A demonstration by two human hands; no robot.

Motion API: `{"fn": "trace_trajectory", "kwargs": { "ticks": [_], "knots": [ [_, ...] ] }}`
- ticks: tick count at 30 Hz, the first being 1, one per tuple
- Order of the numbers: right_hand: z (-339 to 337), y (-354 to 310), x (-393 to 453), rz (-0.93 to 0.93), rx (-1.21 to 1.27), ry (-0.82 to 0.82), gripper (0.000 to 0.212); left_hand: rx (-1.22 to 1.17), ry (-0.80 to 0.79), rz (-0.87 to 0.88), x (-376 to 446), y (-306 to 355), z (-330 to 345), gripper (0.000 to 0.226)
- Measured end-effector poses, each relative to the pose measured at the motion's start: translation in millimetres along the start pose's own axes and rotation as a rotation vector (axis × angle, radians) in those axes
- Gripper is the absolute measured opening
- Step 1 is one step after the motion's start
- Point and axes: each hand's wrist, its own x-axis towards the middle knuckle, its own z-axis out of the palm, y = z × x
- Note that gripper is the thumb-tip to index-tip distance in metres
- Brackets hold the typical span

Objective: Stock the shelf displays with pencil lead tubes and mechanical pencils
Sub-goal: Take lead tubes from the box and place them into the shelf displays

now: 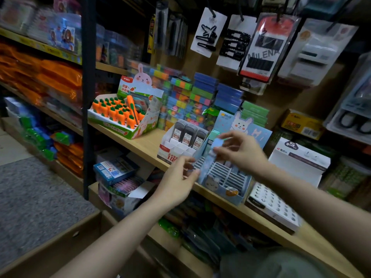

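Note:
A white display box (170, 149) on the wooden shelf (144, 143) holds black pencil lead tubes (187, 135) standing in its back rows. To its right stands a blue bunny display box (224, 181) with a slotted white insert. My right hand (241, 151) pinches a small pale blue item (217, 144) above that box; motion blur hides what it is exactly. My left hand (178, 183) hovers at the blue box's left edge, its fingers loosely curled near a pale blue strip (204, 167).
An orange carrot-item display (120, 115) sits at the shelf's left. Stacked coloured boxes (200, 97) line the back. A white box with round holes (275, 207) and a tall white package (299, 161) stand to the right. Hair clip cards (208, 33) hang above. An open carton (120, 187) sits on the lower shelf.

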Motion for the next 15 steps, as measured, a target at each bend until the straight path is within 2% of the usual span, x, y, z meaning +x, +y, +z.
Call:
{"fn": "trace_trajectory", "kwargs": {
  "ticks": [2,5,9,15],
  "knots": [
    [-30,-1,9,0.006,-0.019,0.136,0.026,0.289,-0.009,0.167,-2,2,3,0.035],
    [-68,6,13,-0.029,-0.189,0.279,0.026,0.497,-0.115,0.285,-4,0,10,0.044],
    [-84,24,4,-0.118,-0.557,0.289,0.026,0.658,-0.226,0.322,-6,-11,24,0.051],
    [-74,49,-1,-0.156,-0.649,0.270,0.025,0.825,-0.303,0.319,-6,-26,33,0.058]
  ]
}}
